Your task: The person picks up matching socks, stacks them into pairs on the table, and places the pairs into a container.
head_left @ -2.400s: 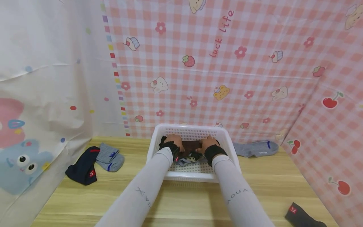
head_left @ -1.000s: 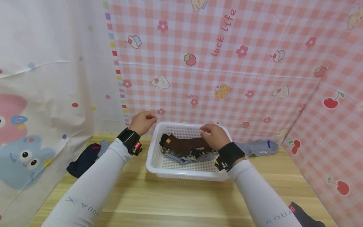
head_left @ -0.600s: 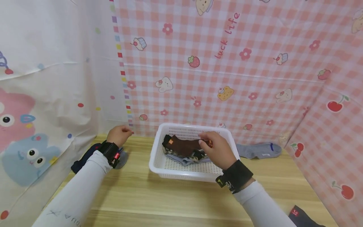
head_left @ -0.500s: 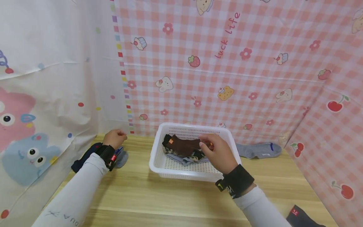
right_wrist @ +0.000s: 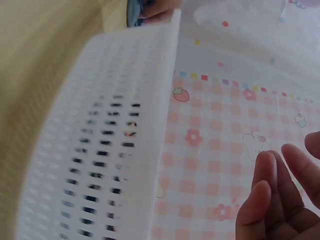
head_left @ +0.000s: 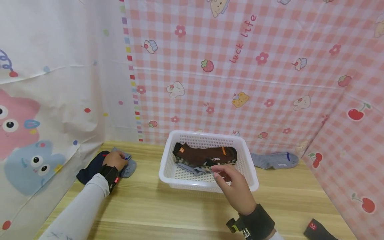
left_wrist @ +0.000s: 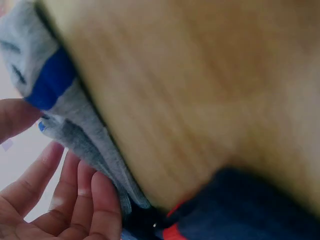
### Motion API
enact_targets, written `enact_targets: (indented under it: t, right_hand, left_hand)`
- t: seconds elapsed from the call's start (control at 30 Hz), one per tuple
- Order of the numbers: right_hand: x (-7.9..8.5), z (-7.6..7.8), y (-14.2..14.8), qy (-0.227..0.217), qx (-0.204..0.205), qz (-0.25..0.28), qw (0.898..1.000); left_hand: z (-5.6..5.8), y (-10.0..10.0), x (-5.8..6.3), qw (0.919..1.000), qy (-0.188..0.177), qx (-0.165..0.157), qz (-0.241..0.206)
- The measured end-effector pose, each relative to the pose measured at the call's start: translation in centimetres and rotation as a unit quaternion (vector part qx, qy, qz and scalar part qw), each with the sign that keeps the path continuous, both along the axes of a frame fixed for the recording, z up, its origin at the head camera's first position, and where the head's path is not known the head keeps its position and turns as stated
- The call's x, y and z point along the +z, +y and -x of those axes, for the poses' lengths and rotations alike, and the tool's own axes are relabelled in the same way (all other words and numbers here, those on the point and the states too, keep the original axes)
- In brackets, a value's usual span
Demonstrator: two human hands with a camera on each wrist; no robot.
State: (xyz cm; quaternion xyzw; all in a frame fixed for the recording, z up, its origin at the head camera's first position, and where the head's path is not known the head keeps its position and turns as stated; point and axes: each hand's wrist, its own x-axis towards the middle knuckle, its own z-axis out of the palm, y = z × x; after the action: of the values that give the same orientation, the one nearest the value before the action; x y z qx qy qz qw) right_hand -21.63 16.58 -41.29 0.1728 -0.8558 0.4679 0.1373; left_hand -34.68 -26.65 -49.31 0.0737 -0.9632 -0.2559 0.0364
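Note:
My left hand [head_left: 115, 160] is at the folded grey sock [head_left: 129, 168] on the left of the table. In the left wrist view its fingers [left_wrist: 102, 200] touch or nearly touch the grey sock [left_wrist: 65, 82], thumb near the blue band, without gripping it. Beside it lies a navy sock [head_left: 90, 168] with a red stripe, partly behind the hand. My right hand [head_left: 235, 188], loosely bent and holding nothing, hovers over the front right rim of the white basket [head_left: 192, 185]. In the basket a brown sock [head_left: 201, 155] lies on patterned and blue-grey socks [head_left: 192, 169].
Behind the basket's right side a grey sock [head_left: 276, 161] lies flat by the checked cloth wall [head_left: 210, 83]. A dark grey sock [head_left: 319, 230] with a red label is at the front right of the wooden table [head_left: 168, 216]. White cloth [head_left: 75, 100] hangs at the left.
Both hands have left the basket's inside, where they were on the brown sock. My left hand has moved left and down to the folded grey sock. The right has drawn back toward the front rim.

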Motion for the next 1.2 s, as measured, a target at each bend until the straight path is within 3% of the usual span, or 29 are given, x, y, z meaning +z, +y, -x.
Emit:
enact_targets:
  t: [0.17,0.33,0.67,1.0,1.2]
  right_hand:
    - [-1.3,-0.9,0.3,-0.026,0.025,0.061,0.997]
    - [-2.2,-1.1,0.6,-0.036,0.043,0.090,0.994]
    - [-2.9,-0.7,1.3,-0.078,0.036,0.125,0.988]
    - [-2.5,-0.6,1.8,-0.066,0.034,0.122,0.990]
    - [-2.4,-0.7,2.4,-0.052,0.024,0.119,0.991]
  left_hand:
    - [-0.2,0.3,-0.1,0.9999,0.005,0.003,0.012]
    - [-0.3,0.4,0.1,0.9999,0.001,0.002,0.013]
    - [0.2,0.7,-0.4,0.9974,-0.030,0.006,0.065]
    - [-0.6,-0.1,0.1,0.9989,0.020,0.042,0.009]
    - [-0.5,0.3,1.1,0.9938,0.089,0.061,-0.024]
